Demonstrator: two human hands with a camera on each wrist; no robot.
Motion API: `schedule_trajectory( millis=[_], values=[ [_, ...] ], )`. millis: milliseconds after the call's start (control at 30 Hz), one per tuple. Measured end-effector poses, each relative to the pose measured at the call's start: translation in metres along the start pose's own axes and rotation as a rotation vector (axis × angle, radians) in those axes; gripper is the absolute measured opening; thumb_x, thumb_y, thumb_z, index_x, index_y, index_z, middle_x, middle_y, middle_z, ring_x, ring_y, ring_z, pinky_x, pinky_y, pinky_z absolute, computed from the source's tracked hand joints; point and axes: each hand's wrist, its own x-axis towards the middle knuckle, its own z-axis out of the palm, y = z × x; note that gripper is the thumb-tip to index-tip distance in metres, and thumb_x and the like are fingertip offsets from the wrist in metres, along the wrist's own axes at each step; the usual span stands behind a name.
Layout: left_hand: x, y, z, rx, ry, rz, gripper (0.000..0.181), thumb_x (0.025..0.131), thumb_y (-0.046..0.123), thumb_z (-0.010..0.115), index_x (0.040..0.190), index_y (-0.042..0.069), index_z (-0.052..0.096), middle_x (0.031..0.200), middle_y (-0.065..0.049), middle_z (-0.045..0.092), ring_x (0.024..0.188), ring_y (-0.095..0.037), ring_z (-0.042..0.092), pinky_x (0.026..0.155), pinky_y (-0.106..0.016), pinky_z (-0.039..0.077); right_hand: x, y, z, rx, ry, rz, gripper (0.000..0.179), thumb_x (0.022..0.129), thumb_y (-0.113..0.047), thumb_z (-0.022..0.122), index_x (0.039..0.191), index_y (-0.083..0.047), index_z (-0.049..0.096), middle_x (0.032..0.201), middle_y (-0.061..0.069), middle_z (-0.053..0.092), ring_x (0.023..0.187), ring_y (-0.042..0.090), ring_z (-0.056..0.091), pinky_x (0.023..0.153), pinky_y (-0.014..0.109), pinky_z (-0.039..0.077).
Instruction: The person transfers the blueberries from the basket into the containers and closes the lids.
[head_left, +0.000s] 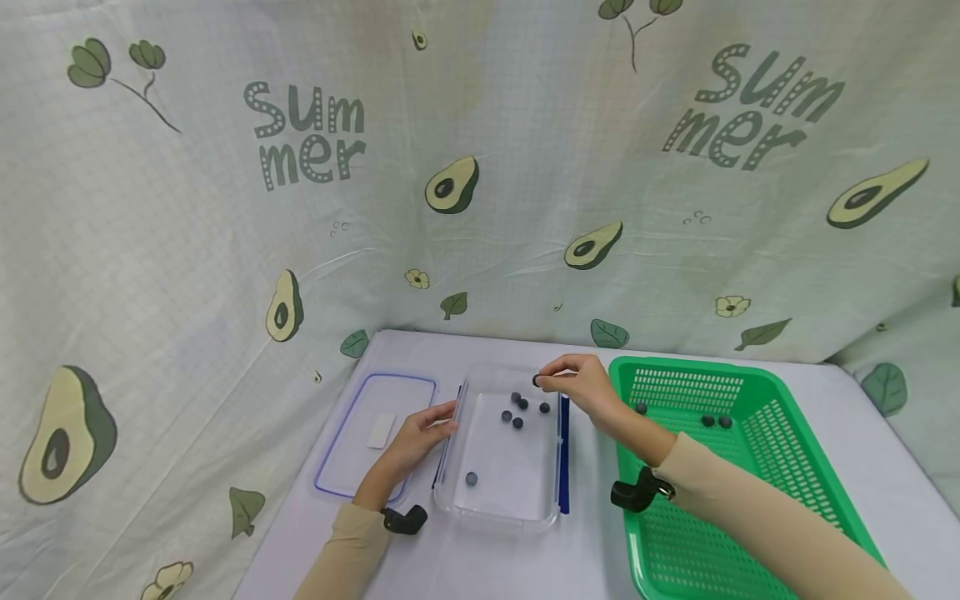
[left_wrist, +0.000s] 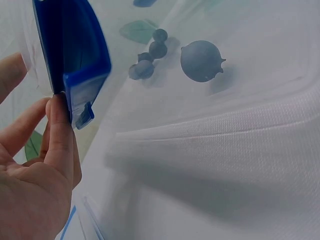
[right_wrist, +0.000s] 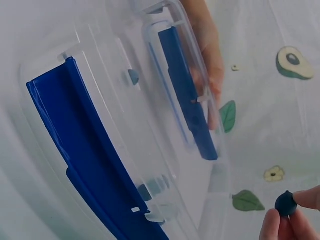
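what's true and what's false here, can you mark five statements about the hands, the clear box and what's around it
1. The right hand pinches a dark berry. True.
2. The left hand is at the side of the clear box. True.
3. The clear box has its top covered. False: a blue-rimmed lid lies to its left on the table.
4. Nothing green stands right of the clear box. False: a green basket does, with berries in it.
5. The clear box holds just one berry. False: it holds several.
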Motion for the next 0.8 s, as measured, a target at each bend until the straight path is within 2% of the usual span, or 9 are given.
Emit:
schedule_trajectory(
  millis=[200,367,600,700,800],
  values=[
    [-0.001,0.0,0.001,-0.013,0.007,-0.005,0.056,0.096,0.023,0.069,0.145,0.002,0.05,0.141,-0.017,0.053,0.134,-0.032,0.046,0.109,-0.038,0.04,0.0,0.005,0.009,-0.019,0.0,0.027,0.015,0.086,-0.009,0.077,0.095,0.002,0.072,0.101,0.012,0.071,0.086,0.022,0.072,0.095,0.049,0.047],
    [-0.001,-0.001,0.001,-0.021,0.008,-0.014,0.056,0.097,0.021,0.068,0.145,0.001,0.049,0.142,-0.018,0.052,0.133,-0.033,0.046,0.11,-0.04,0.038,-0.001,0.012,0.014,-0.082,0.012,0.044,0.013,0.085,-0.009,0.078,0.092,0.0,0.073,0.1,0.008,0.07,0.082,0.018,0.069,0.086,0.043,0.05],
    [-0.001,-0.003,0.002,-0.019,0.018,-0.012,0.056,0.097,0.022,0.068,0.145,0.001,0.05,0.141,-0.017,0.053,0.132,-0.033,0.047,0.11,-0.043,0.038,-0.002,0.019,0.017,-0.113,0.016,0.051,0.012,0.084,-0.008,0.078,0.091,0.0,0.073,0.094,0.008,0.07,0.078,0.018,0.068,0.081,0.044,0.051],
    [-0.001,-0.003,0.002,-0.019,0.022,-0.014,0.056,0.096,0.024,0.069,0.144,0.003,0.051,0.139,-0.014,0.055,0.131,-0.031,0.049,0.109,-0.041,0.039,-0.002,0.021,0.019,-0.122,0.016,0.064,0.009,0.085,-0.008,0.078,0.09,-0.001,0.073,0.089,0.006,0.07,0.076,0.018,0.068,0.077,0.04,0.051],
    [-0.001,-0.002,0.002,-0.024,0.016,-0.016,0.055,0.096,0.023,0.069,0.144,0.003,0.051,0.139,-0.014,0.055,0.13,-0.03,0.05,0.108,-0.039,0.04,-0.002,0.023,0.021,-0.127,0.018,0.07,0.008,0.084,-0.008,0.077,0.088,-0.001,0.073,0.087,0.006,0.071,0.077,0.025,0.069,0.074,0.036,0.051]
  ],
)
